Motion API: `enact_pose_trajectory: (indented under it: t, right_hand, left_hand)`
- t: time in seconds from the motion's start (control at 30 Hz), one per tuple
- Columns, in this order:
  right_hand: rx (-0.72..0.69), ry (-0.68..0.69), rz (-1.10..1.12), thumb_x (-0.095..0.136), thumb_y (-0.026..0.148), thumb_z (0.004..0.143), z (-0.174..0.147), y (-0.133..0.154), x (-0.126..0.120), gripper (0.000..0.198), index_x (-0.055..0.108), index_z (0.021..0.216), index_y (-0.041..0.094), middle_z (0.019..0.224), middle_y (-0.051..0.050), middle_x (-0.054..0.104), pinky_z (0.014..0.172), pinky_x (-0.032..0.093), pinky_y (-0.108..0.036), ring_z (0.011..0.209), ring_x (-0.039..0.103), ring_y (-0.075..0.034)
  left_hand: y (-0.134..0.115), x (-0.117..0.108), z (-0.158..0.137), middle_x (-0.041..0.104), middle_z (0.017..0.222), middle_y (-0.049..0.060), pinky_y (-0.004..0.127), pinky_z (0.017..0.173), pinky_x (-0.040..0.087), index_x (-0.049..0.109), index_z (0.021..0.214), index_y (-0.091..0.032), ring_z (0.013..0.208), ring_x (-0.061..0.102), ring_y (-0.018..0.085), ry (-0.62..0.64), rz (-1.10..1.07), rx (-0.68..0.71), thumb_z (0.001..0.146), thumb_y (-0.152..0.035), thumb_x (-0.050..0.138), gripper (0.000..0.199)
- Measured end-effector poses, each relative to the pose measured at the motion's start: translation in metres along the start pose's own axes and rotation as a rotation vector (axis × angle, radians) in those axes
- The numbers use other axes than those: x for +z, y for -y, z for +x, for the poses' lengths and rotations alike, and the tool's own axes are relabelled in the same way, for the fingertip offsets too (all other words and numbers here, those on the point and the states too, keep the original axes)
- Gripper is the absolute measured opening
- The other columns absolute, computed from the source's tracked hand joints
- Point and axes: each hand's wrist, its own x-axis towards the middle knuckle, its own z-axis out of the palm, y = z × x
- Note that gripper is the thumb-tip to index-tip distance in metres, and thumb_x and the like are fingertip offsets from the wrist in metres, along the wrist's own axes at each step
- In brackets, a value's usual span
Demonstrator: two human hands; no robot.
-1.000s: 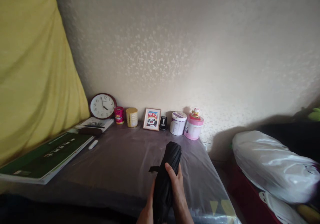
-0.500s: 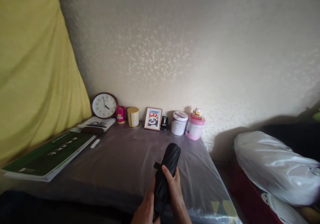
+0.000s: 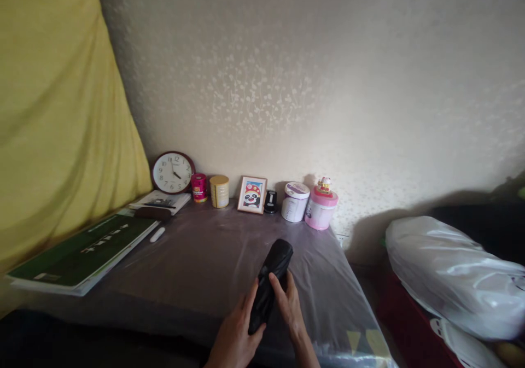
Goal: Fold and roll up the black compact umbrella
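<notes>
A folded black umbrella (image 3: 279,254) is held between both hands above the near edge of the table, its far end tilted up and to the right. My left hand (image 3: 240,324) wraps around its lower part from the left, with the thumb under the near end. From the right, my right hand (image 3: 288,305) grips the middle, thumb on top and fingers behind. Part of the fingers on both hands is hidden by the umbrella.
Along the wall stand a clock (image 3: 173,172), a pink can (image 3: 199,188), a yellow-lidded can (image 3: 220,192), a framed panda picture (image 3: 252,194) and two tubs (image 3: 295,203). A green book (image 3: 88,250) lies left on the table (image 3: 197,264). A white bag (image 3: 451,275) sits at right.
My left hand has moved up along the umbrella, and its near end now shows. The small strap that stuck out at the left is no longer visible. The umbrella has tilted slightly more rightward.
</notes>
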Motion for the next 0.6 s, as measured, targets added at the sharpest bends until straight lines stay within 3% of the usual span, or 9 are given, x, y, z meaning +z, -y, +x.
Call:
enact_pose_trajectory:
  t: [0.1,0.23,0.33,0.47,0.6]
  right_hand:
    - [-0.069,-0.053,-0.107,0.065,0.051,0.069,0.006,-0.021,-0.003,0.053,0.061,0.110,0.017,0.106,-0.009,0.067,0.093,0.042,-0.039,0.106,0.057,-0.028]
    - [-0.203,-0.162,-0.220,0.066,0.052,0.069,0.010,-0.040,-0.005,0.055,0.061,0.111,0.018,0.101,-0.009,0.064,0.090,0.044,-0.040,0.097,0.059,-0.026]
    - [-0.301,-0.051,-0.254,0.060,0.048,0.077,0.011,-0.039,-0.007,0.041,0.063,0.109,0.023,0.096,-0.006,0.061,0.081,0.048,-0.034,0.085,0.060,-0.020]
    - [-0.403,0.087,-0.230,0.057,0.041,0.080,0.014,-0.031,-0.011,0.022,0.066,0.088,0.023,0.089,-0.004,0.060,0.076,0.047,-0.028,0.084,0.058,-0.017]
    - [-0.281,0.120,-0.160,0.061,0.045,0.077,0.012,-0.026,-0.020,0.024,0.063,0.080,0.020,0.074,0.000,0.060,0.066,0.046,-0.026,0.068,0.055,-0.015]
  left_hand:
    - [-0.005,-0.004,0.003,0.046,0.134,0.008,0.033,0.090,0.047,0.010,0.141,-0.030,0.109,0.057,0.021,0.073,0.221,-0.084,0.079,-0.016,0.045,0.073]
    - [-0.011,-0.005,0.007,0.047,0.132,0.010,0.032,0.085,0.049,0.013,0.141,-0.031,0.102,0.062,0.022,0.123,0.403,-0.116,0.079,-0.013,0.046,0.073]
    - [-0.011,-0.004,0.008,0.045,0.134,0.012,0.032,0.084,0.049,0.012,0.141,-0.032,0.101,0.062,0.022,0.137,0.445,-0.112,0.080,-0.012,0.046,0.073]
    - [-0.011,-0.003,0.007,0.045,0.133,0.016,0.032,0.082,0.049,0.012,0.141,-0.031,0.096,0.064,0.023,0.147,0.475,-0.096,0.082,-0.013,0.045,0.070]
    - [-0.013,-0.004,0.007,0.046,0.132,0.017,0.034,0.079,0.050,0.014,0.141,-0.033,0.093,0.065,0.024,0.160,0.507,-0.103,0.083,-0.014,0.044,0.068]
